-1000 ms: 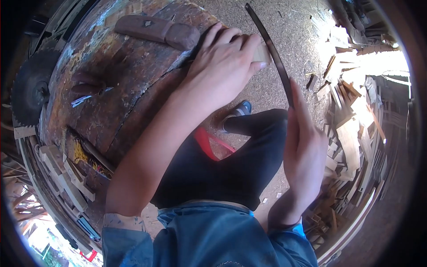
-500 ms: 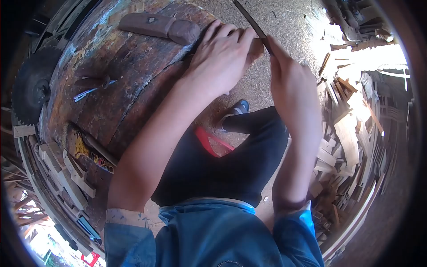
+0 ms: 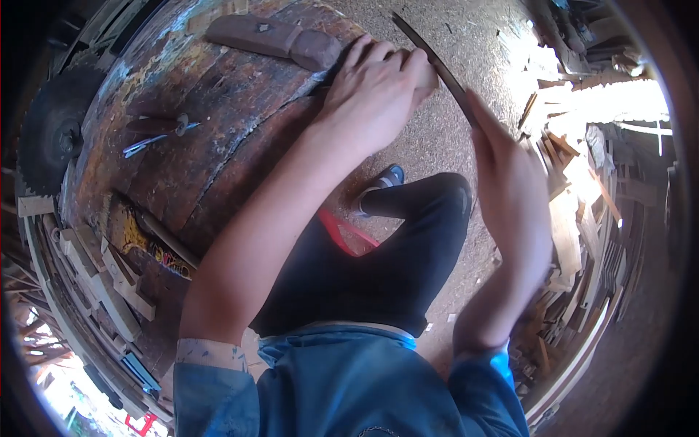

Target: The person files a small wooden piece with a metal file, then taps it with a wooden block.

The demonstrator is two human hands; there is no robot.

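My left hand (image 3: 378, 84) is closed at the right edge of the worn wooden bench (image 3: 240, 109), with its fingers wrapped round a small wooden piece (image 3: 428, 79) that mostly hides under them. A long, dark, narrow file-like tool (image 3: 429, 52) slants past the fingertips, close to the piece. Its lower end is in my right hand (image 3: 506, 171), which is closed round it over the floor and slightly blurred. Left of my left hand, a brown block with a rounded end (image 3: 273, 40) lies on the bench.
A round saw blade (image 3: 54, 131) stands at the bench's left side. On the bench lie a dark tool with a blue-white piece (image 3: 156, 127) and a yellow-black item (image 3: 138, 237). Wood scraps (image 3: 575, 247) are piled at right, more strips (image 3: 102, 277) at lower left.
My right hand has moved right and down, drawing the long tool with it. My left hand keeps its grip at the bench edge. The view has shifted slightly.
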